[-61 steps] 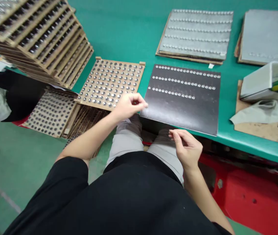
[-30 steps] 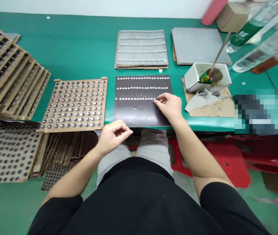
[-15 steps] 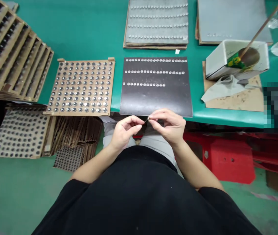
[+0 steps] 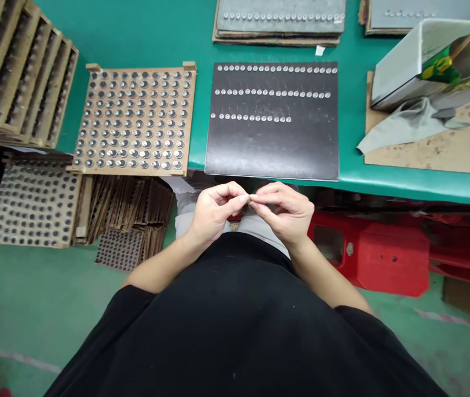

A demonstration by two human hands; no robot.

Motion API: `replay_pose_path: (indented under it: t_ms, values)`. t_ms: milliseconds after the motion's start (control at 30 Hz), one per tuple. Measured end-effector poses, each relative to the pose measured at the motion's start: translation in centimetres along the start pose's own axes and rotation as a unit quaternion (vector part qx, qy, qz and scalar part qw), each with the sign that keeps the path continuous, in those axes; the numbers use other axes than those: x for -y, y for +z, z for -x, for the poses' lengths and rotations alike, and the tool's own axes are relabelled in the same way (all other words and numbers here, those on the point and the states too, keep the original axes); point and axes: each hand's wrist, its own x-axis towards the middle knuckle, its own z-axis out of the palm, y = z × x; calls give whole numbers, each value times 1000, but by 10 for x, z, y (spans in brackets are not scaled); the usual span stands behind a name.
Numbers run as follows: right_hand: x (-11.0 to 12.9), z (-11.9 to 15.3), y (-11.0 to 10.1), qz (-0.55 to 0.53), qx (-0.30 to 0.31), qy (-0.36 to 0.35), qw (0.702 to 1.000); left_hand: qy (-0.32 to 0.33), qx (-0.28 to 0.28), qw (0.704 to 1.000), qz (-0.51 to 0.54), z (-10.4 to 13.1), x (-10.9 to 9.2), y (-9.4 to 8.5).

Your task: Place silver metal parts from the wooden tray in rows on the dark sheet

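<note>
My left hand (image 4: 219,212) and my right hand (image 4: 284,212) meet at their fingertips, just off the front edge of the table. Both are closed in a pinch around a tiny piece (image 4: 250,200), mostly hidden by the fingers and too small to name. Beyond them lies a black board (image 4: 268,149) with rows of small round metal pieces (image 4: 274,68); the third row stops partway across. On the left, a wooden tray (image 4: 191,121) holds rows of dark round parts (image 4: 129,113) with shiny metal tops.
Slatted wooden trays (image 4: 32,71) are stacked at far left, with more trays (image 4: 36,204) below. Grey boards (image 4: 280,6) with small pieces sit at the back. To the right, a white box (image 4: 400,60) with a stick and a grey cloth (image 4: 412,124) rest on cardboard. A red stool (image 4: 392,253) stands below.
My hands have come together, the left fingertips moving right to meet the right ones. A thin strand showed between them before. The camera view has shifted, so the table items sit higher.
</note>
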Motion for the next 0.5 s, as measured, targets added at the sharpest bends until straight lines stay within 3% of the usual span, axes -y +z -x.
replay_pose_path:
  t_ms: [167, 333, 500]
  values:
    - [2, 8, 0, -50, 9, 67, 996, -8, -6, 1000, 6, 4, 2, 1]
    - [2, 11, -6, -64, -12, 167, 984, 41, -35, 999, -4, 4, 7, -1]
    - [9, 1, -12, -20, 109, 148, 983, 98, -42, 993, -56, 2, 11, -4]
